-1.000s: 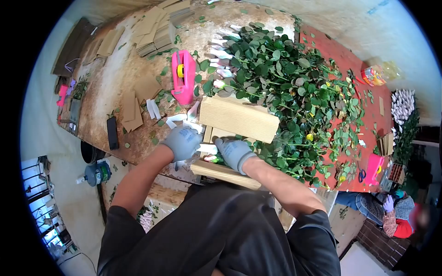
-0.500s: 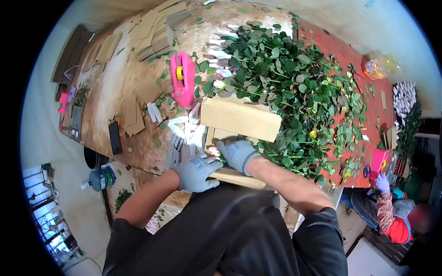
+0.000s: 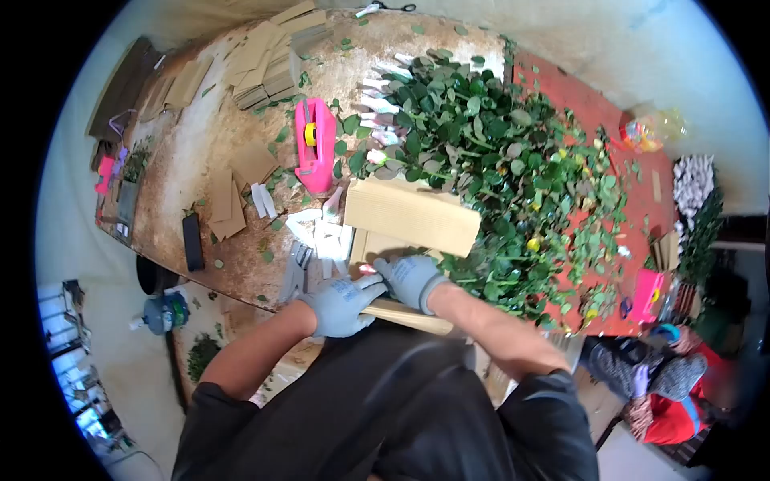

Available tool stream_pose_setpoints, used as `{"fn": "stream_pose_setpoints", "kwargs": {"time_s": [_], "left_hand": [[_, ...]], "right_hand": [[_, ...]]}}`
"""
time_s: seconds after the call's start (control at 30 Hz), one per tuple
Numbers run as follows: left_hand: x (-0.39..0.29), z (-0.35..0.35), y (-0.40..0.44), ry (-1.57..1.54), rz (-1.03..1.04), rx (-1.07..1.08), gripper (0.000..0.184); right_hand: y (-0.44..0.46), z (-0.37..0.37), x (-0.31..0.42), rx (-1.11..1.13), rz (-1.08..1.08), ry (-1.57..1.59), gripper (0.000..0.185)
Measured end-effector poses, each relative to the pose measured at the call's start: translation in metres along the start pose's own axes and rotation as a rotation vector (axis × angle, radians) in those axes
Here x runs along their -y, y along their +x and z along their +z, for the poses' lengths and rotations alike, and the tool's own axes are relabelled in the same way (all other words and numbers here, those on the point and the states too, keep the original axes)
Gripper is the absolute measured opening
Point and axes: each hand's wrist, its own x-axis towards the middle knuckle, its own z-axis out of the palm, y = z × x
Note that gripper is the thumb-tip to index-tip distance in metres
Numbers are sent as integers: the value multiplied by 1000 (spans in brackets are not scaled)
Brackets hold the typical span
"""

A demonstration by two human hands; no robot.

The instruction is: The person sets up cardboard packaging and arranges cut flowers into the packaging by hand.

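Observation:
My left hand [image 3: 340, 307], in a grey glove, reaches in from the left with its fingers drawn together at a pink-tipped rose [image 3: 366, 269]. Opposite it, my right hand [image 3: 412, 282], gloved the same way, has its fingers closed at the flower just below the bud. Most of the stem is hidden under the hands. The rose lies within a folded corrugated cardboard sheet [image 3: 413, 216], whose far flap stands raised. Its near flap [image 3: 411, 316] runs along the table edge below my hands. White paper sleeves [image 3: 327, 240] and a grey metal stapler-like tool [image 3: 296, 271] lie left of the cardboard.
A pink tape dispenser [image 3: 315, 146] stands beyond the sleeves. Leafy rose stems [image 3: 497, 168] pile up at the right. Cardboard pieces [image 3: 228, 204] and a black phone-like object [image 3: 192, 242] lie leftward. A co-worker [image 3: 666, 385] is at the far right.
My left fingers have drawn together and moved closer to my right hand at the rose. The view has shifted slightly. The co-worker's arms have moved lower.

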Motion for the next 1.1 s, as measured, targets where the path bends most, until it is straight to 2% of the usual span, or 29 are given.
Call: {"fn": "stream_pose_setpoints", "kwargs": {"time_s": [0.03, 0.1, 0.17, 0.23, 0.3, 0.33, 0.37, 0.43, 0.5, 0.57, 0.6, 0.63, 0.67, 0.7, 0.77, 0.83, 0.9, 1.0, 1.03, 1.1], "left_hand": [[3, 3, 2, 33, 8, -11, 66], [3, 6, 1, 30, -6, -43, 64], [5, 14, 1, 47, -31, -49, 61], [1, 12, -1, 37, -42, -73, 60], [1, 11, -2, 50, -66, -33, 59], [5, 18, 0, 71, -41, -59, 59], [7, 19, 0, 76, -38, -71, 59], [5, 19, 1, 87, -53, -64, 60], [2, 14, 0, 79, -61, -50, 61], [4, 16, 0, 85, -38, -80, 60], [6, 18, 1, 92, -31, -101, 60], [6, 17, 1, 104, -21, -99, 60], [4, 15, 1, 95, -29, -90, 59], [3, 13, 1, 86, -38, -81, 59], [4, 12, 2, 104, -28, -70, 60], [4, 10, 1, 89, -42, -53, 61], [2, 10, 1, 107, -24, -57, 63], [2, 9, -2, 117, -35, -94, 62], [1, 7, -2, 128, -42, -80, 62], [-2, 4, -3, 129, -59, -65, 62]], "right_hand": [[-7, -8, 4, -3, 40, -18, 33], [-22, -15, 1, -145, 49, 0, 30], [-41, -17, -8, -366, 102, 29, 27], [-66, -14, -21, -351, 209, 46, 28], [-92, 0, -29, -127, 353, 131, 30], [-97, -2, -30, -124, 271, 164, 31], [-105, -7, -31, -36, 292, 134, 32], [-108, -51, -14, -90, 169, 135, 26], [-97, -109, -5, -296, -16, 292, 19], [-76, -153, -15, -456, -14, 185, 11], [-56, -164, -30, -637, -69, 162, 9], [-37, -179, -42, -601, 44, 139, 10], [-14, -179, -67, -664, 75, 75, 11], [10, -170, -101, -670, 92, 109, 14], [48, -149, -148, -515, 322, -74, 19], [75, -124, -180, -282, 490, -394, 24], [81, -108, -192, -189, 540, -571, 23], [83, -107, -197, -83, 581, -660, 19], [80, -114, -193, -80, 577, -660, 19], [66, -138, -186, -246, 524, -756, 20]]}}
